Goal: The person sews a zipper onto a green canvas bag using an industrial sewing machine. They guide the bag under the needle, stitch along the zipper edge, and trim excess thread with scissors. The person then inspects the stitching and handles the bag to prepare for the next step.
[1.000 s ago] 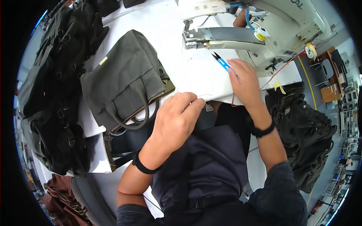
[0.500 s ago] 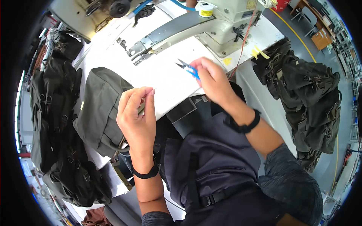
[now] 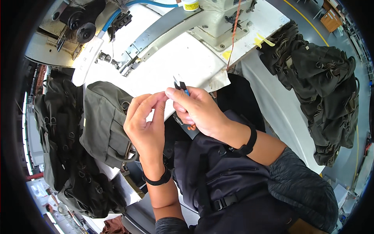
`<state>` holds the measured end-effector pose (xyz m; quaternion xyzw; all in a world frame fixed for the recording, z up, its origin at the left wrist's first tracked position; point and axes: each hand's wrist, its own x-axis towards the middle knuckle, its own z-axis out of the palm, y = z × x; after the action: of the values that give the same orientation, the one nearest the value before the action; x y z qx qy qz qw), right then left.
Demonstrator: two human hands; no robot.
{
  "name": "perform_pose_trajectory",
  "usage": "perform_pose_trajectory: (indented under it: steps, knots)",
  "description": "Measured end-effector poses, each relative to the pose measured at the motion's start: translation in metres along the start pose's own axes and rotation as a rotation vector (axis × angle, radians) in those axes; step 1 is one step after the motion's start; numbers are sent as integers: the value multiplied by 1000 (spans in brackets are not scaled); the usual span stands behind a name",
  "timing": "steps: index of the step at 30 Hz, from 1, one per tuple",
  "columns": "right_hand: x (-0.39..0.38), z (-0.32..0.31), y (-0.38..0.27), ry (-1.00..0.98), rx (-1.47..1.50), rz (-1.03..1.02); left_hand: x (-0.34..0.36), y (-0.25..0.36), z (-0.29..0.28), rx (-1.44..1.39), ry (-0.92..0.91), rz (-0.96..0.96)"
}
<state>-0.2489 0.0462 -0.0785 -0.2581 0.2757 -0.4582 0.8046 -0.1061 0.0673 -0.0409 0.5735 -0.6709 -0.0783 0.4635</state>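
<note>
My right hand (image 3: 204, 113) is closed around a pair of blue-handled thread snips (image 3: 182, 85), whose dark pointed blades stick up past the fingers. Its thumb meets the fingertips of my left hand (image 3: 145, 123), which is closed in a pinch; whatever lies between those fingertips is too small to make out. Below the right fingers shows a small orange piece (image 3: 191, 127). Left of my left hand, a dark olive fabric bag (image 3: 104, 121) rests at the edge of the white table (image 3: 183, 58).
Beyond my hands stands a sewing machine (image 3: 165, 33) with a long arm and a blue hose (image 3: 150, 2). Dark olive bags are heaped at the left (image 3: 64, 136) and the right (image 3: 327, 82). An orange cord (image 3: 234, 33) hangs near the table's right side.
My right hand has come left and down with the snips and now meets my left fingertips. The snips have tilted more upright. The view has shifted, so the machine sits higher and further left.
</note>
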Motion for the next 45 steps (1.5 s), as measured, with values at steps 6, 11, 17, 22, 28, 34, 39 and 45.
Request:
perform_pose_trajectory:
  steps: [6, 11, 17, 22, 28, 34, 39, 45]
  knots:
    - [11, 0, -4, 48, -219, -177, -2, 10, -7, 25, -44, -60]
    - [15, -1, -6, 7, -323, -182, -1, 6, -18, 33, -56, -51]
    - [17, -1, -15, 16, -430, -249, -1, -4, -24, 92, -25, 60]
    - [23, -7, -19, 57, -485, -339, 5, -2, -31, 166, -30, 88]
    - [24, -16, -29, 116, -442, -372, 17, -8, -41, 254, -65, 176]
    - [16, -36, -39, 271, -366, -441, 9, -7, -26, 273, -171, 346]
    - [21, -63, -64, 416, -302, -611, -5, -2, -20, 271, -266, 403]
    - [32, -15, -59, -4, -598, -441, -20, 5, -5, 210, -371, 439]
